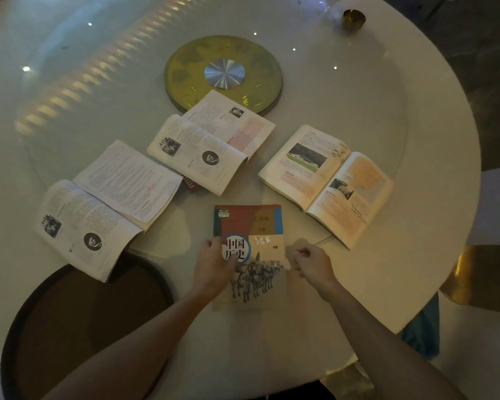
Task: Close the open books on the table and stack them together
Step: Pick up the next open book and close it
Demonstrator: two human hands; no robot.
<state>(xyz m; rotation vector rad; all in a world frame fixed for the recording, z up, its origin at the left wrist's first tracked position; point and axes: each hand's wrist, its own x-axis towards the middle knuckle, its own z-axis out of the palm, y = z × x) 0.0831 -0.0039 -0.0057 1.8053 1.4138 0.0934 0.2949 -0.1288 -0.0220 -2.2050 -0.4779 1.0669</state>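
You are leaning over a round white table (358, 90), where the closed history book (251, 226) is lying flat near your edge, cover up, evidently serving as the base of the stack to come. Beyond that closed book, the gold turntable disc (191, 67) is sitting at the table's centre, and its near rim is being overlapped by the middle open book (211, 140), which is resting face up with its pages bowed. To the left of the closed book, the left open book (107, 203) is sprawling with one corner hanging over the table's edge above a dark round stool (70, 327). To the right of the closed book, the right open book (326, 183) is lying spread, its colour pages up. Three volumes, by this view, are waiting to be shut. Your left hand (214, 267) is resting on the closed book's left edge, fingers loosely curled over the cover, seemingly steadying or squaring it. Your right hand (309, 261) is hovering just beside the closed book's right edge, fingers drawn narrow and pinched together; whether they are holding anything you cannot tell from the blur. Far beyond the closed book, a small brass cup (353, 19) is standing near the table's far rim.
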